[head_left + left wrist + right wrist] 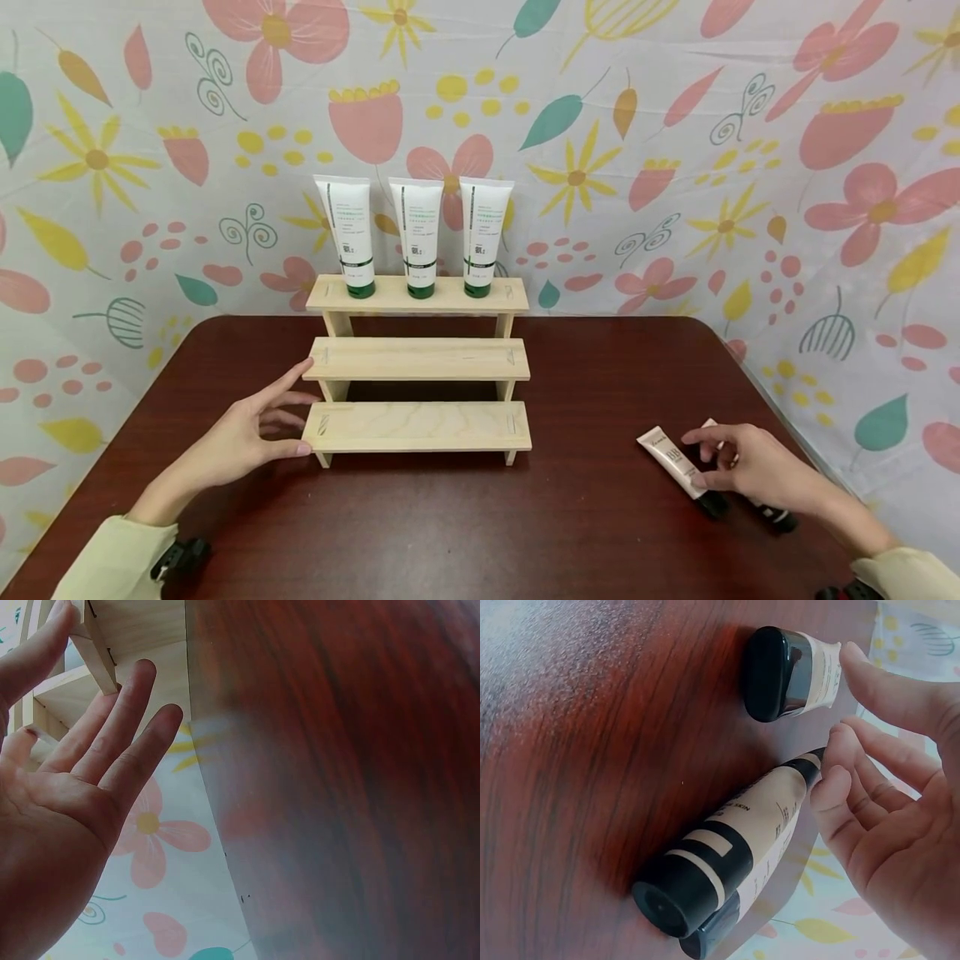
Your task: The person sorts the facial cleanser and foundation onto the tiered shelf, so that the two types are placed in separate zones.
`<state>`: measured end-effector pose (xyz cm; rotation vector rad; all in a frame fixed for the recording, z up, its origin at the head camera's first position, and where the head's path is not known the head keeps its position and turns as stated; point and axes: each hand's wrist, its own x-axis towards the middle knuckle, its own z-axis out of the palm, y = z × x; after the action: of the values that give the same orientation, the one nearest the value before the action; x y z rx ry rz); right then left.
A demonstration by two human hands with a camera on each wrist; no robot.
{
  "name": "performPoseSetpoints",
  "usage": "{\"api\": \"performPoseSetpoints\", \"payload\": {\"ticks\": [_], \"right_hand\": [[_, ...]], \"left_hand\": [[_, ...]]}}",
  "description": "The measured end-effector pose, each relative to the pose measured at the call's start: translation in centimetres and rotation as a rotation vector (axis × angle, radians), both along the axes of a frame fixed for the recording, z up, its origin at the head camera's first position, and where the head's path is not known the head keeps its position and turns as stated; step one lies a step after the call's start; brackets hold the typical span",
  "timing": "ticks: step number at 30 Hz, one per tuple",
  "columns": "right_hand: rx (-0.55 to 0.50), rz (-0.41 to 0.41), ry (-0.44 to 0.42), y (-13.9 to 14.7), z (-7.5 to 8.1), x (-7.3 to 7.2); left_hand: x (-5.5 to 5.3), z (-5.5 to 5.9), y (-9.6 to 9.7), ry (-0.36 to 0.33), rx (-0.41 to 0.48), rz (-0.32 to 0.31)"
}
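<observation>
A pale wooden three-step stand (420, 358) stands on the table. My left hand (243, 446) touches its left side, the thumb at the bottom step and the index finger at the middle step. In the left wrist view the fingers of that hand (75, 787) are spread beside the wood. My right hand (757, 467) is over a beige BB cream tube (672, 457) with a black cap, its thumb close against the tube. Below that hand in the right wrist view lie a black-banded beige tube (761, 814) and another black-capped tube (712, 930), partly hidden.
Three white tubes with green caps, the middle one (418, 233) among them, stand on the top step. A floral cloth (577, 108) hangs behind the dark red-brown table (585, 383).
</observation>
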<state>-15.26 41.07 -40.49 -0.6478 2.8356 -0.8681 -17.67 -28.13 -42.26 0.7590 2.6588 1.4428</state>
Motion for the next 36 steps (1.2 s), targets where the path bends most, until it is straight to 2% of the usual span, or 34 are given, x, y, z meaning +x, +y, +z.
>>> {"api": "performPoseSetpoints", "payload": {"ticks": [12,20,32,36], "right_hand": [[0.025,-0.029,-0.074,-0.4,0.1,-0.6],[0.047,-0.001,-0.087,-0.6,-0.1,-1.1],[0.070,0.033,0.023,-1.5,-0.6,-1.3],[0.065,0.043,0.025,-1.8,-0.8,-1.3]], "left_hand": [[0.0,0.1,-0.1,-0.010,-0.004,0.006],[0.0,0.1,-0.1,0.007,-0.002,0.005],[0.0,0.0,-0.2,0.010,0.002,0.002],[0.0,-0.1,-0.1,0.004,-0.002,0.002]]}}
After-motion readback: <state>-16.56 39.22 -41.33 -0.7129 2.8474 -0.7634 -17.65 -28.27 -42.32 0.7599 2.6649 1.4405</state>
